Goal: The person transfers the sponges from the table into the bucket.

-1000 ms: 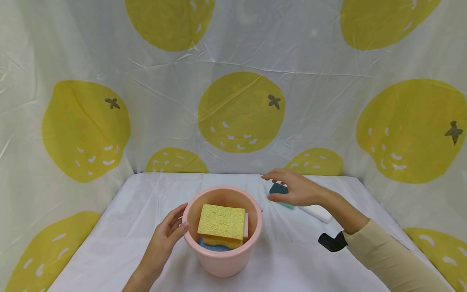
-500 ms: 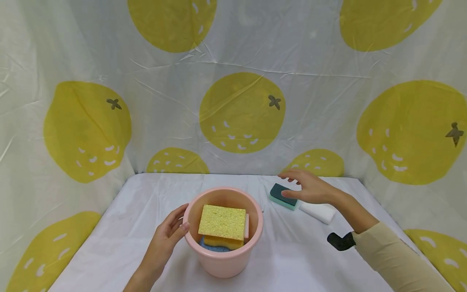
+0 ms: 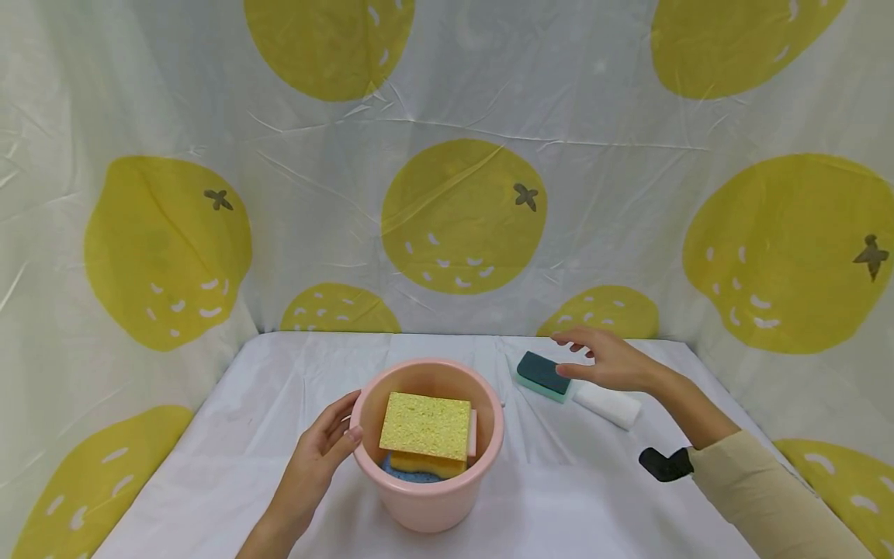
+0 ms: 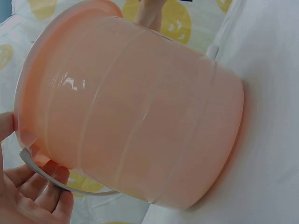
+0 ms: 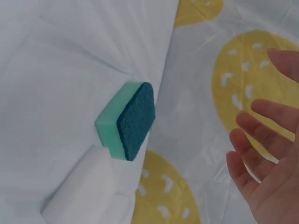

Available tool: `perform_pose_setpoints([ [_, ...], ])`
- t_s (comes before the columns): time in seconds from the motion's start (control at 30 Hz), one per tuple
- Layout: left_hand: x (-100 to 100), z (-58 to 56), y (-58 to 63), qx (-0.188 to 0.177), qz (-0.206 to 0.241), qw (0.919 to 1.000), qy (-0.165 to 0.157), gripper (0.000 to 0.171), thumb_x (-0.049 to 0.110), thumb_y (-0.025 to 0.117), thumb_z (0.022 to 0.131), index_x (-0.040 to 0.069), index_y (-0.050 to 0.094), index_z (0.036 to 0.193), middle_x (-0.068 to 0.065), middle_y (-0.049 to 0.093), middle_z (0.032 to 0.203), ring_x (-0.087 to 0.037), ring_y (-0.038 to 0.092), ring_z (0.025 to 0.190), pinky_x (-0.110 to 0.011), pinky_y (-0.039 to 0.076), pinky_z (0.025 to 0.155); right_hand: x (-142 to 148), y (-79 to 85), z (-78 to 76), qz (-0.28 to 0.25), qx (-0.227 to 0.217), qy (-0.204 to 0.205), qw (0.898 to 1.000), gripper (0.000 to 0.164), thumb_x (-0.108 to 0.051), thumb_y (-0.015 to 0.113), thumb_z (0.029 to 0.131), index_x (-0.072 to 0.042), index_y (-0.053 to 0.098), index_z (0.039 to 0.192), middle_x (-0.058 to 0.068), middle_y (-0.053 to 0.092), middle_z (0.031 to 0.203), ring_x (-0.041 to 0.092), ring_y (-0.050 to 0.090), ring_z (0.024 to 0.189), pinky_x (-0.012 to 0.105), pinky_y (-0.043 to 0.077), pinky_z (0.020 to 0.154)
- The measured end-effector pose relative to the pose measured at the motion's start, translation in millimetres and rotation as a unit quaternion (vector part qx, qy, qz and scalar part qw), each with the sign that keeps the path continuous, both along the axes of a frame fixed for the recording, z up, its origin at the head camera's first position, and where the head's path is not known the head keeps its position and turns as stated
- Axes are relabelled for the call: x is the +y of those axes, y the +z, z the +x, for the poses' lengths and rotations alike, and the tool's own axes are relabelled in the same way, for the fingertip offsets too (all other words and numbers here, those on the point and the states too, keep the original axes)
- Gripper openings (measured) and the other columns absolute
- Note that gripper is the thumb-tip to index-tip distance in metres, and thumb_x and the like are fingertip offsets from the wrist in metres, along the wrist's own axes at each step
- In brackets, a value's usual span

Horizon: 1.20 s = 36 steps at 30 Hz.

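Pink bucket (image 3: pixel 427 503), upright, rim touching left fingers (image 3: pixel 337 410)

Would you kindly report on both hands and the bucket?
Left hand holding pink bucket by rim. Right hand free near green sponge. Bucket upright, yellow sponge inside. No obstruction seen.

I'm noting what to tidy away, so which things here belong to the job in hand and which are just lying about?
Likely in the job:
pink bucket, its rim held by the left hand
yellow sponge inside it
green scouring sponge, nearest the empty right hand

Probably just about:
white roll, untouched
lemon-print curtain
white tablecloth
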<state>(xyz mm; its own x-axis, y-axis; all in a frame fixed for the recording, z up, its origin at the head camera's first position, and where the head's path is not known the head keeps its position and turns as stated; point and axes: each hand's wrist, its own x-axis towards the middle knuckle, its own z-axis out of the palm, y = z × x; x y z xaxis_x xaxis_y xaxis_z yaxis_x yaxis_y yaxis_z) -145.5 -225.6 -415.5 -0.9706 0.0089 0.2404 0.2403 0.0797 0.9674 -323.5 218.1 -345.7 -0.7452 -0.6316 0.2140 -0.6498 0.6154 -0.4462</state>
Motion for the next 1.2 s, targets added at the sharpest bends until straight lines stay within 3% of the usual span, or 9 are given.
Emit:
perform_pose_setpoints([
  [0.33,0.3,-0.1,-0.4,-0.007,-0.003,1.0,0.007,0.05,0.013,0.06,0.106,0.013,0.047,0.154,-0.011,0.05,0.151,-0.017,0.055,0.132,-0.024,0.046,0.102,12.2,-5.1,-4.4,-0.002,-0.003,-0.01,1.0,0.061,-0.031,0.077,0.095,0.003,0.058,0.142,0.017,0.064,0.129,0.03,0.061,0.11,0.051,0.053,0.091],
  [0.77,0.0,-0.6,-0.6,-0.008,-0.002,0.9999,0.007,0.051,0.014,0.06,0.106,0.012,0.046,0.155,-0.011,0.05,0.151,-0.016,0.055,0.132,-0.024,0.046,0.102,21.5,-11.5,-6.2,-0.014,-0.017,-0.031,0.999,0.057,-0.026,0.075,0.096,0.005,0.058,0.141,0.019,0.064,0.129,0.032,0.061,0.11,0.056,0.053,0.094],
  [1.2,0.3,-0.9,1.1,-0.006,-0.001,1.0,0.005,0.051,0.013,0.06,0.106,0.011,0.046,0.155,-0.012,0.05,0.151,-0.018,0.055,0.131,-0.024,0.047,0.101,30.0,-24.9,-13.5,0.007,-0.056,-0.067,0.996,0.063,-0.037,0.073,0.097,0.003,0.057,0.142,0.023,0.061,0.133,0.037,0.06,0.113,0.053,0.055,0.091],
])
